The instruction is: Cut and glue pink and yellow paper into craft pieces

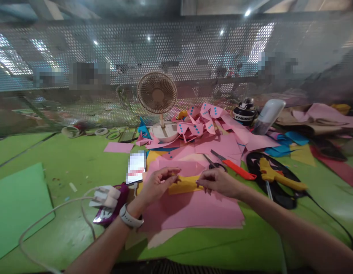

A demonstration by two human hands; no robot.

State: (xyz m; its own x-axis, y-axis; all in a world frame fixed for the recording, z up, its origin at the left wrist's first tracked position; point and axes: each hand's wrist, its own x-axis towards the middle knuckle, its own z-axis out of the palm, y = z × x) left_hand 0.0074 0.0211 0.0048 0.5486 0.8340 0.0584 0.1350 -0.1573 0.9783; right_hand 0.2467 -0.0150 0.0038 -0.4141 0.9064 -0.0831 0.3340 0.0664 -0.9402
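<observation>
My left hand (157, 184) and my right hand (219, 182) pinch the two ends of a small yellow piece of paper (184, 185) over a large pink sheet (193, 211) on the green table. The fingers of both hands are closed on the yellow paper's edges. A white watch sits on my left wrist. Red-handled scissors (232, 165) lie just beyond my right hand.
A yellow glue gun (279, 177) lies on a black mat at right, its cord running off the table. A small fan (157, 99) stands behind a pile of folded pink pieces with blue dots (203, 120). A phone (136, 165), a white cable and a green sheet (18, 201) lie to the left.
</observation>
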